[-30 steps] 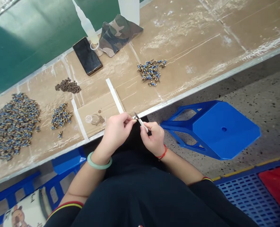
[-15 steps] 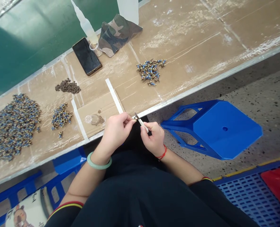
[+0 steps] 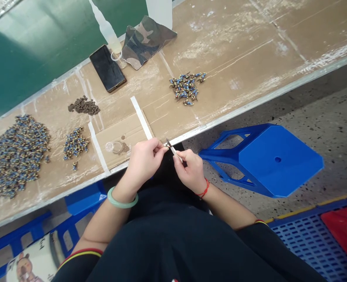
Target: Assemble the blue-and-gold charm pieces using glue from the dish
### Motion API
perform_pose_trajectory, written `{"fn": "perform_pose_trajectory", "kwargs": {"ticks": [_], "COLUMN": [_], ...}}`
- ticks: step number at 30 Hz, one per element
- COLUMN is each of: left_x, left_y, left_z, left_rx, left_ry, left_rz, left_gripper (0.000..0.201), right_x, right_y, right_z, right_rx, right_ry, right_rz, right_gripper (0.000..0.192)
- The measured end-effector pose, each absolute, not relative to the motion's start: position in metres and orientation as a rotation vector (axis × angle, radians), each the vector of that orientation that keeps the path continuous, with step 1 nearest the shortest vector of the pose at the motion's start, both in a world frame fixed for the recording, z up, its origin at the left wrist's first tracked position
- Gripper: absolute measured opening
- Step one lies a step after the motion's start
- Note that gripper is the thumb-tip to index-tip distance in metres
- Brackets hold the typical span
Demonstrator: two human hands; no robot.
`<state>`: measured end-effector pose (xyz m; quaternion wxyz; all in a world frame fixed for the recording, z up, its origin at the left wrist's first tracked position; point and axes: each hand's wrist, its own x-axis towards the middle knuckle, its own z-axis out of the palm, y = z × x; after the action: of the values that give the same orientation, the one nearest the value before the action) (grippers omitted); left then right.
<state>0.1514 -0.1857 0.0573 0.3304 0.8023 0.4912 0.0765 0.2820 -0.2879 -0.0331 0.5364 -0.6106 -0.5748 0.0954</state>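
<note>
Just off the table's front edge, my left hand (image 3: 145,160) pinches a tiny figure (image 3: 166,145), mostly hidden by the fingertips. My right hand (image 3: 191,170) grips a small knife (image 3: 175,153) by its white handle, the dark blade pointing up and left against or very near the figure. Blue and yellow figures of the same look lie in a big heap (image 3: 17,154), a smaller pile (image 3: 75,143) and a third pile (image 3: 186,87). On a cardboard sheet (image 3: 123,127) left of my hands sits a small clear cup (image 3: 118,147).
Small brown discs (image 3: 83,105) lie behind the cardboard. Further back are a phone (image 3: 107,69), a squeeze bottle (image 3: 110,36) and a camouflage cloth (image 3: 146,41). A blue stool (image 3: 279,160) stands on the floor at my right, and a white strip (image 3: 141,118) crosses the cardboard.
Both hands stay in almost the same place, with the knife still at the tiny figure. The view has shifted very slightly.
</note>
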Motion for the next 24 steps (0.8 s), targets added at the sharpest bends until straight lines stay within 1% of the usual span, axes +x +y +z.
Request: {"fn": "perform_pose_trajectory", "kwargs": {"ticks": [4, 8, 12, 15, 18, 21, 24], "left_x": [0.151, 0.147, 0.134, 0.125, 0.122, 0.124, 0.128], "left_y": [-0.187, -0.189, -0.192, -0.196, -0.201, -0.206, -0.209], "left_z": [0.057, 0.06, 0.057, 0.048, 0.038, 0.037, 0.043], "left_rx": [2.104, 2.007, 1.795, 1.566, 1.367, 1.292, 1.283], "left_ry": [1.287, 1.248, 1.145, 1.025, 0.904, 0.836, 0.77], "left_rz": [0.215, 0.309, 0.463, 0.591, 0.667, 0.699, 0.711], "left_gripper": [0.02, 0.018, 0.018, 0.031, 0.045, 0.05, 0.053], "right_x": [0.282, 0.277, 0.274, 0.274, 0.275, 0.275, 0.273], "right_y": [-0.286, -0.29, -0.295, -0.296, -0.298, -0.3, -0.302], "right_z": [-0.032, -0.036, -0.036, -0.031, -0.022, -0.012, -0.004], "right_rx": [-1.429, -1.489, -1.536, -1.521, -1.493, -1.446, -1.398], "right_ry": [-1.409, -1.3, -1.207, -1.197, -1.169, -1.149, -1.148], "right_rz": [0.209, 0.197, 0.132, 0.155, 0.216, 0.269, 0.284], "right_gripper": [0.012, 0.006, 0.005, 0.005, 0.01, 0.016, 0.017]}}
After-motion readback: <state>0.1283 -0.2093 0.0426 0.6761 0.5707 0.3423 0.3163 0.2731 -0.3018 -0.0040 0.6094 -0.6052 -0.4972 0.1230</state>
